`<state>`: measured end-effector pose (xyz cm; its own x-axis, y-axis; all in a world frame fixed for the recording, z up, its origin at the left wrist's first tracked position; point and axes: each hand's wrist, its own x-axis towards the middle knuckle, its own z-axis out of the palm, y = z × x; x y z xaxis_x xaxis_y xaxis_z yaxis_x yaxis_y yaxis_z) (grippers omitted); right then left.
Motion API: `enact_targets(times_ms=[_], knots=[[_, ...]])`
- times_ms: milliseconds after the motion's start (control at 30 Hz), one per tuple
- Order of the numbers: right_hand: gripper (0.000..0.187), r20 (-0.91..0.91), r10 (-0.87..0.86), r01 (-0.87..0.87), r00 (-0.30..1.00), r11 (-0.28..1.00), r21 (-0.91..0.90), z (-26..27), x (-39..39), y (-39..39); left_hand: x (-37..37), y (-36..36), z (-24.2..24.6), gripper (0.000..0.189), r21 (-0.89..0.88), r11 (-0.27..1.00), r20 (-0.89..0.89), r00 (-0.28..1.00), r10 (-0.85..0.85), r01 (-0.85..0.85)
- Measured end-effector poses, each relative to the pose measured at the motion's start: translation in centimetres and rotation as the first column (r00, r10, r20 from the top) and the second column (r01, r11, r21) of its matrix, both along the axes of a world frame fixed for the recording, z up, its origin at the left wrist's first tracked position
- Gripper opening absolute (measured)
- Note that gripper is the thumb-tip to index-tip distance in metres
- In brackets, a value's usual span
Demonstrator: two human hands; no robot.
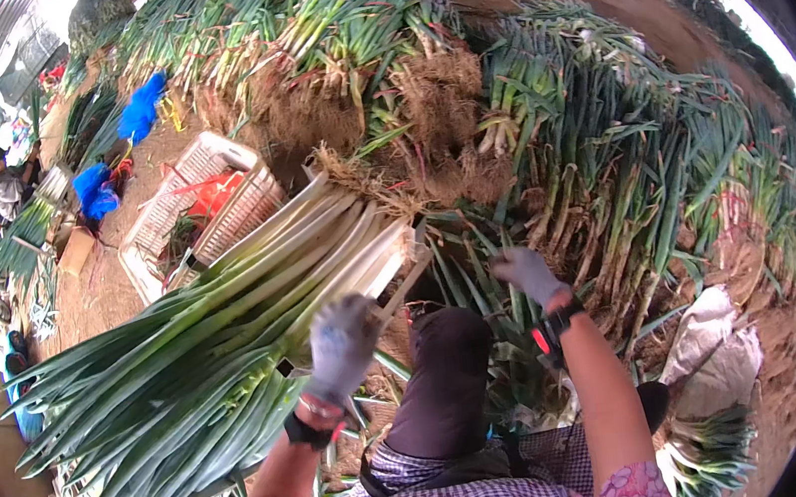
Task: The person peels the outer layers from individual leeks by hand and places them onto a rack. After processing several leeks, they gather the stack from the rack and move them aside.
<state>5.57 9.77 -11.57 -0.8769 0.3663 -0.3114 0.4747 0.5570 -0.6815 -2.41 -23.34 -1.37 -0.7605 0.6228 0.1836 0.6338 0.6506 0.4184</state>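
Observation:
A broad heap of green onions [245, 291], white stalks and roots towards the upper right and leaves fanned to the left, lies across a low stand with a pale edge [380, 270]. My left hand [342, 342], in a grey glove, is at the near edge of that heap beside the stalks. Its fingers are blurred, so its grip is unclear. To the right of my knee, my right hand [526, 277], also gloved, hovers over loose onion leaves [481, 275]. Its fingers look curled, but whether they hold anything is hidden.
A pale plastic crate [200, 206] holding red plastic bags [219, 193] stands beyond the heap. Rooted onion bundles [311, 49] line the far side, with more leafy bundles [603, 146] at right. A whitish sack [713, 350] lies lower right. Another person [12, 182] sits far left.

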Motion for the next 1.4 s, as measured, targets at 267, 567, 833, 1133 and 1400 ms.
enact_targets(times_ms=[267,567,833,1133,1400], knots=[[0.044,0.108,-0.192,0.204,0.976,0.971,-0.121,-9.8,14.3,0.7,1.5,-9.0,1.1,0.083,-0.4,0.866,-0.286,0.939,0.193,-0.3],[0.029,-0.141,-0.04,-0.025,0.989,0.903,-0.429,-3.9,2.4,-5.0,-1.2,-13.2,0.7,0.06,-0.52,0.845,-0.411,0.904,-0.117,-0.127],[0.035,-0.544,0.234,-0.198,0.806,0.972,0.124,1.7,-6.0,-8.4,-3.3,-12.7,4.9,0.041,-0.297,0.951,0.009,0.996,-0.085,0.084],[0.024,-0.024,0.519,-0.286,0.854,0.507,0.813,-1.2,-15.8,-11.8,-0.9,-11.8,4.7,0.045,-0.373,0.928,-0.057,0.998,0.01,-0.03],[0.012,-0.082,0.607,-0.362,0.791,0.571,0.737,-0.8,-17.2,-11.4,-0.3,-13.3,0.9,0.045,-0.401,0.895,-0.159,0.977,0.143,-0.196]])
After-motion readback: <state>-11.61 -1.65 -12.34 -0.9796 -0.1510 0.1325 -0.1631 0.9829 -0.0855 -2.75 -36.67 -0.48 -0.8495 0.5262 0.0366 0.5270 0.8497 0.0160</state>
